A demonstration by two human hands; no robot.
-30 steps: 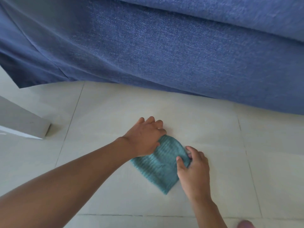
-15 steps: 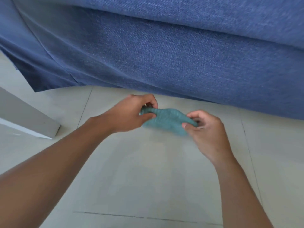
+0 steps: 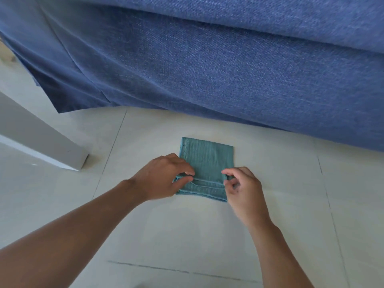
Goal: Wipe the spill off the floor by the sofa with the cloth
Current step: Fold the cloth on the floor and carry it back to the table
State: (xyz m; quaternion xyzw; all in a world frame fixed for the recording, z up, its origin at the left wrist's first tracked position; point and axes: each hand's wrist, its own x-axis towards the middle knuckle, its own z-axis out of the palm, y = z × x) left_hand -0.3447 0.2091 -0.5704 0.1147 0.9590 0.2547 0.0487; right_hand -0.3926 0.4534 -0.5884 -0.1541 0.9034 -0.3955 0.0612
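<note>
A teal ribbed cloth [image 3: 206, 161] lies flat on the pale tiled floor [image 3: 187, 231] in front of the blue sofa [image 3: 228, 69], folded into a rectangle. My left hand [image 3: 164, 178] pinches the folded edge at the cloth's near left side. My right hand [image 3: 243, 188] pinches the same edge at the near right side, thumb and forefinger together on the fabric. No spill is visible on the tiles around the cloth.
A white furniture leg or panel [image 3: 41, 142] slants down to the floor at the left. The sofa's fabric skirt hangs to the floor across the back. Dark grout lines cross the tiles.
The cloth was bunched on the floor, then lifted and stretched between both hands near the sofa. Now it lies flat and folded on the tile, both hands pinching its near edge.
</note>
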